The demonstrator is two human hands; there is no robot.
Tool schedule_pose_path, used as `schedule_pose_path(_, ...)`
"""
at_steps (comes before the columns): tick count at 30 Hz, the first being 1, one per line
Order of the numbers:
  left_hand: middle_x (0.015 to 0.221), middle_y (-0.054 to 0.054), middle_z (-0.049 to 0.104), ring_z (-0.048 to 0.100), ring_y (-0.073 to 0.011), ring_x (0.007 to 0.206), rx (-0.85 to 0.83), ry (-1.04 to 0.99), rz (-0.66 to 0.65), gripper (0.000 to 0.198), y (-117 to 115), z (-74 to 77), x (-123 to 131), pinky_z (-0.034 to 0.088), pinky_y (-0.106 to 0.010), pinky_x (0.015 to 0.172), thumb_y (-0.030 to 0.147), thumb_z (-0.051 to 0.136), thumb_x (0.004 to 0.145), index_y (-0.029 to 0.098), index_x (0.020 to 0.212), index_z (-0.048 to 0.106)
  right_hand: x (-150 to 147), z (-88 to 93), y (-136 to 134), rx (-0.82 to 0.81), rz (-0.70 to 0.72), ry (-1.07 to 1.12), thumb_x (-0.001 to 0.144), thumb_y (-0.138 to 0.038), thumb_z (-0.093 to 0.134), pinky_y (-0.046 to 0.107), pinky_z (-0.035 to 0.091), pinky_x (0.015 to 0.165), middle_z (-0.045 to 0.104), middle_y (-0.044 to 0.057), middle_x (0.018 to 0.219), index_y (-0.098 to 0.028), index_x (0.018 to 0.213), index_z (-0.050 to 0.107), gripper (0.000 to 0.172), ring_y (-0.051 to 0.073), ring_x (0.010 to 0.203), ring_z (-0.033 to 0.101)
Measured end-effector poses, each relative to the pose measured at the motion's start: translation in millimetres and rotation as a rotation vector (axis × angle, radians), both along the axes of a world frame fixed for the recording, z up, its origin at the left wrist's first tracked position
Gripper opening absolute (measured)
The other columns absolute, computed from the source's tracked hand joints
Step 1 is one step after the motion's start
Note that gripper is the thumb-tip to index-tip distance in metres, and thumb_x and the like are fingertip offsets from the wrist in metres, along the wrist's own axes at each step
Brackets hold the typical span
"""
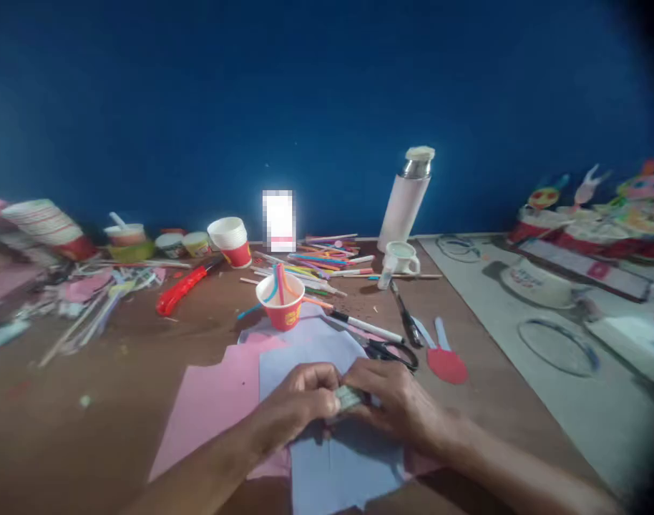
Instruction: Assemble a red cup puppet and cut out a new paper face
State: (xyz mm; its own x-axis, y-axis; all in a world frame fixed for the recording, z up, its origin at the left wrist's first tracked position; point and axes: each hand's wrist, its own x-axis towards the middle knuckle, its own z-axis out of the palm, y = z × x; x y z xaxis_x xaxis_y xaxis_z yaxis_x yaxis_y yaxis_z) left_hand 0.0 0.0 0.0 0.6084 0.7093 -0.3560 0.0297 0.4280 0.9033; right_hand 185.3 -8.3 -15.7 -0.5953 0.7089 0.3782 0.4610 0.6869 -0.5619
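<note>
Close together over the sheets, both hands pinch a small pale green piece [349, 397], which looks like folded paper; the fingers cover much of it. My left hand [308, 397] grips its left end between thumb and curled fingers. On its right end my right hand [394, 393] is closed. Below them lie blue paper [332, 479] and pink paper [209, 400]. A red and white paper cup [284, 315] with coloured straws stands just beyond. Black-handled scissors [394, 352] lie past my right hand, near a red paper disc with two pale blue strips [448, 365].
A red cutter [182, 290] and paper scraps lie left. Stacked cups [235, 254], coloured sticks [327, 265], a white mug [402, 257] and a tall flask [405, 207] stand along the blue wall. At right are a white cap [536, 282] and decorated cups [589, 229].
</note>
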Motion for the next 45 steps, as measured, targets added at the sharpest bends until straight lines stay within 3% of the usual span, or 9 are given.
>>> schedule_pose_path(8,0.060,0.000,0.051,0.048,-0.0094,0.051,-0.004,-0.067,0.021,0.016,0.6,4.8,-2.5,0.037,-0.021,0.050,0.029,0.051,0.071,0.014,0.071,0.050,-0.1,5.0,2.5,-0.044,0.000,0.082,0.088,-0.031,0.048,0.023,0.039,0.058,0.058,0.004,0.071,-0.015,0.085,0.058,0.019,0.014,0.063,0.053)
schedule_pose_path(16,0.064,0.000,0.050,0.045,-0.0105,0.058,0.050,-0.161,-0.018,0.008,2.5,2.2,-4.1,0.034,-0.023,0.057,0.020,0.052,0.064,0.014,0.068,0.048,0.6,5.8,4.4,-0.045,0.014,0.085,0.088,-0.030,0.049,0.023,0.040,0.059,0.058,0.005,0.073,-0.015,0.084,0.057,0.018,0.014,0.064,0.053)
schedule_pose_path(27,0.060,0.004,0.035,0.035,-0.0101,0.059,0.079,-0.034,-0.006,0.015,-1.6,9.0,-1.7,0.028,-0.023,0.056,0.025,0.054,0.061,0.017,0.066,0.042,-0.9,3.0,3.0,0.021,0.042,0.077,0.089,-0.028,0.047,0.023,0.039,0.056,0.056,0.005,0.072,-0.015,0.084,0.057,0.017,0.014,0.062,0.052)
schedule_pose_path(38,0.061,0.004,0.032,0.030,-0.0102,0.059,0.218,0.129,-0.006,0.014,-5.8,7.3,-1.5,0.028,-0.024,0.055,0.024,0.050,0.067,0.019,0.065,0.037,-1.7,-5.9,2.6,0.046,0.043,0.088,0.085,-0.018,0.049,0.024,0.040,0.058,0.057,0.005,0.076,-0.016,0.087,0.056,0.007,0.014,0.066,0.053)
schedule_pose_path(45,0.066,0.003,0.036,0.032,-0.0106,0.062,0.200,0.027,-0.019,0.016,-5.2,16.9,-4.2,0.030,-0.025,0.060,0.030,0.050,0.075,0.017,0.070,0.042,-1.9,0.4,4.5,0.013,0.000,0.185,0.087,-0.026,0.050,0.024,0.040,0.059,0.057,0.004,0.073,-0.017,0.085,0.056,0.011,0.014,0.065,0.052)
